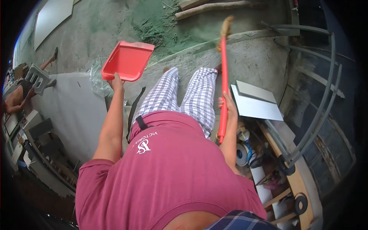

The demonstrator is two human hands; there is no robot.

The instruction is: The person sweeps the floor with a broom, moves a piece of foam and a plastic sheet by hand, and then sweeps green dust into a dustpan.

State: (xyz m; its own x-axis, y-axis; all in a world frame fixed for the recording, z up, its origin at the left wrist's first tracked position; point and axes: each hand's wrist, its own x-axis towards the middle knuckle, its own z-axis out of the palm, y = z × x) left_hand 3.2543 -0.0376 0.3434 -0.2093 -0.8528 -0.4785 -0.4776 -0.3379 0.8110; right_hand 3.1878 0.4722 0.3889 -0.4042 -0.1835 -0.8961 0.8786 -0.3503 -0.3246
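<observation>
My left hand [116, 82] is closed round the handle end of a red dustpan [130, 61], held out to the left with its wide lip pointing away from me. The pan looks bare inside. On the other side, my right hand [229, 106] wraps round the red stick of a broom [224, 73]. The broom's tan head [227, 26] is at the far end, seen edge-on and slightly blurred; I cannot tell whether it touches the floor. Beyond the pan, loose dark debris [168, 30] lies on the greenish concrete floor.
Wooden poles [211, 9] lie at the far edge. A crumpled clear plastic sheet [99, 80] is beside the dustpan. Pale boards [257, 101], a shelf with tape rolls and a curved metal frame [332, 50] stand right. Another person [17, 97] is at far left, near a grey plastic chair [37, 78].
</observation>
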